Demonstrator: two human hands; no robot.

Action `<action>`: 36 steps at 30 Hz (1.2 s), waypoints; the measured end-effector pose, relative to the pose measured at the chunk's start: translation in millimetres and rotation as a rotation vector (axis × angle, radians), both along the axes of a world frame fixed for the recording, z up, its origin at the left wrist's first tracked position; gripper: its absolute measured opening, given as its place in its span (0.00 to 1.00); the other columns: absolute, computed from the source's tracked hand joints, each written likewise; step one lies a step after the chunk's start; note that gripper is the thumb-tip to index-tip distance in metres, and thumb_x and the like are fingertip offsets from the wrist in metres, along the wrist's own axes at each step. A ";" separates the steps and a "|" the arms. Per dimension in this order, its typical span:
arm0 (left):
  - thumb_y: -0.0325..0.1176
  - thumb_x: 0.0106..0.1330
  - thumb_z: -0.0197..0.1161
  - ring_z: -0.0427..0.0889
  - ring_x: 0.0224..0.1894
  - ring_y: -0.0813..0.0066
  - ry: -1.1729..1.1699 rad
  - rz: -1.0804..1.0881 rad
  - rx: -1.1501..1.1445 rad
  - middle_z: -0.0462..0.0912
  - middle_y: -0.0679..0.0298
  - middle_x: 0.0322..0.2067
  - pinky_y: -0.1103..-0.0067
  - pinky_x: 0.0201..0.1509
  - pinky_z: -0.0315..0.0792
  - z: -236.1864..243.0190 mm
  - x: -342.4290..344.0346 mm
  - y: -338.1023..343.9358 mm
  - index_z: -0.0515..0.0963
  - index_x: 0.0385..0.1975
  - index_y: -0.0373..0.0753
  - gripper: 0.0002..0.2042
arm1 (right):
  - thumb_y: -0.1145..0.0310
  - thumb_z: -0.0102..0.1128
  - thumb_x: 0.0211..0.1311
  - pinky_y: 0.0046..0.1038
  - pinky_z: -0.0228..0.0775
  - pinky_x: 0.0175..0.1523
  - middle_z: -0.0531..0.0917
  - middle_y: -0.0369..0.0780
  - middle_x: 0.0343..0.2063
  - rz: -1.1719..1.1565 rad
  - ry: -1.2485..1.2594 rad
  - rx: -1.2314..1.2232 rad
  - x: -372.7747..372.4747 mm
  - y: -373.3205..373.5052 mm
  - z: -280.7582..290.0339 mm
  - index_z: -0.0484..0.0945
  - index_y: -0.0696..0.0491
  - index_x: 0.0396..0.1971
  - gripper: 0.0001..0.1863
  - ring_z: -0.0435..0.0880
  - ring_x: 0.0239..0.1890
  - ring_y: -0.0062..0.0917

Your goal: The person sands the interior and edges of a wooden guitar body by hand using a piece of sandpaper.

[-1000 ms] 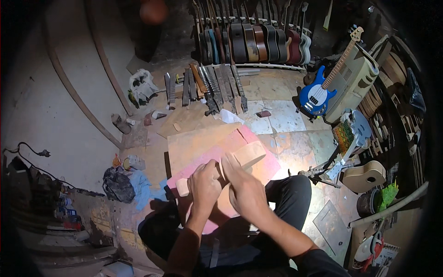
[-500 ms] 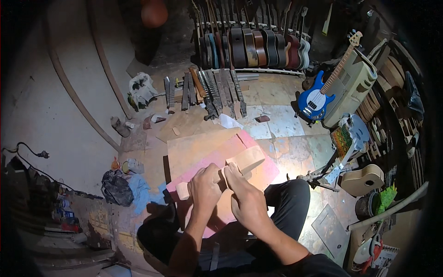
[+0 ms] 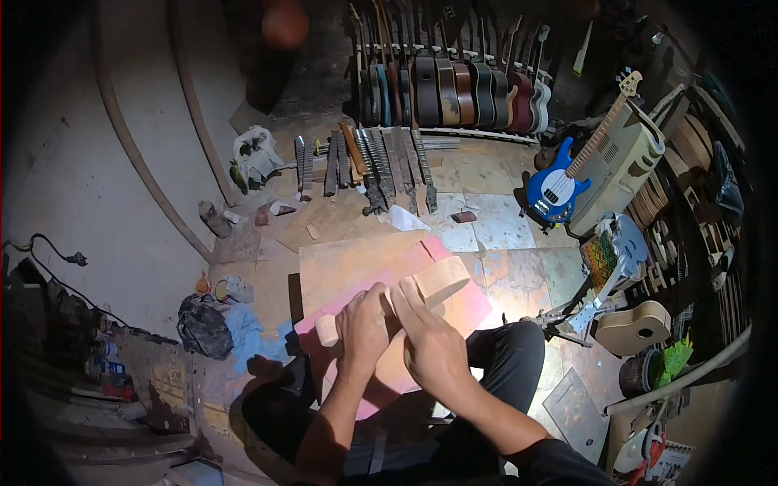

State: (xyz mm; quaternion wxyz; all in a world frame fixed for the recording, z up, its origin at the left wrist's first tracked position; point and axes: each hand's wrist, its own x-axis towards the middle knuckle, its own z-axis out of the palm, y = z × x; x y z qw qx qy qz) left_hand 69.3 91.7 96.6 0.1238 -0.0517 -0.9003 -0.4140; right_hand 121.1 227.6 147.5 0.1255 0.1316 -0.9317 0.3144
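Observation:
A pale unfinished wooden guitar neck (image 3: pixel 438 279) lies across my lap, its wider end pointing to the upper right and its narrow end (image 3: pixel 326 329) sticking out at the left. My left hand (image 3: pixel 362 328) grips the middle of it from above. My right hand (image 3: pixel 429 344) rests on it just beside the left, fingers stretched flat along the wood toward the wide end. Under the neck lies a pink board (image 3: pixel 468 311) on the floor.
A plywood sheet (image 3: pixel 340 263) lies ahead. Several guitar necks (image 3: pixel 365 162) are laid out on the floor, finished guitars (image 3: pixel 454 89) stand in a rack behind, a blue bass (image 3: pixel 559 182) and an unfinished body (image 3: pixel 636 328) sit at right. A dark bag (image 3: pixel 203 324) lies left.
The view has shifted slightly. My hands have stayed on the wooden neck, with the right hand sliding a little along it.

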 end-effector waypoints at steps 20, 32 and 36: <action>0.37 0.72 0.59 0.84 0.41 0.34 0.026 0.006 -0.011 0.84 0.42 0.33 0.51 0.42 0.73 -7.3 -0.3 6.8 0.79 0.40 0.37 0.10 | 0.79 0.59 0.62 0.44 0.85 0.45 0.75 0.50 0.73 0.012 0.000 0.124 6.9 5.0 -3.4 0.71 0.54 0.74 0.36 0.90 0.47 0.48; 0.30 0.60 0.65 0.83 0.37 0.32 0.065 0.009 -0.050 0.82 0.42 0.29 0.51 0.38 0.71 -8.5 2.2 14.9 0.77 0.34 0.35 0.07 | 0.85 0.54 0.60 0.44 0.77 0.67 0.75 0.55 0.70 -0.005 -0.061 -0.226 -17.6 20.7 -6.8 0.72 0.56 0.73 0.37 0.79 0.67 0.52; 0.31 0.59 0.69 0.82 0.37 0.32 0.028 0.022 -0.074 0.82 0.42 0.29 0.51 0.38 0.71 -8.4 1.9 7.1 0.75 0.32 0.34 0.10 | 0.81 0.57 0.62 0.46 0.79 0.62 0.76 0.57 0.68 0.009 -0.012 -0.279 9.4 15.7 -8.4 0.73 0.58 0.71 0.33 0.82 0.62 0.55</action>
